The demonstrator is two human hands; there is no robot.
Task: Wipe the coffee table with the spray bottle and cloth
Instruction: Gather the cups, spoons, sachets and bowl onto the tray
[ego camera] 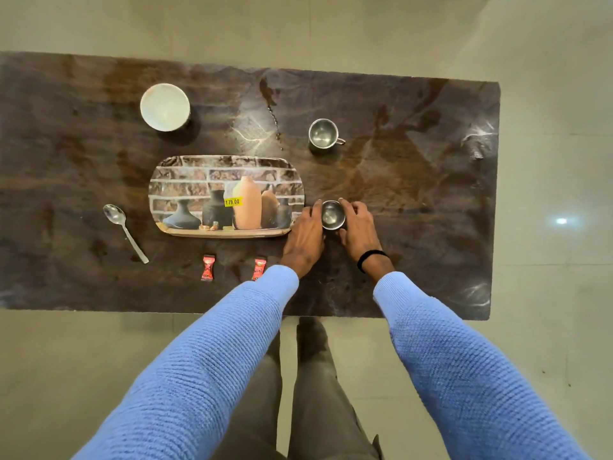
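We judge the wiping has not begun: neither spray bottle nor cloth shows anywhere in view, and the dark marble coffee table is cluttered with things, with a trail of dark drips running down its far middle. Our left hand and right hand are both at a small steel cup just right of the tray, fingers curled partly closed around its sides, so it looks gripped between the two, though we cannot tell whether it has left the tabletop. Our guess is that we are clearing the surface first. Much is left to shift: a printed serving tray with a yellow price sticker sits empty at centre, a white bowl stands at the far left, a second steel cup with a handle stands beyond our hands, a spoon lies left of the tray, and two red wrapped sweets lie near the front edge. All of these stand in the way of a full wipe, and the bottle and cloth must still be fetched.
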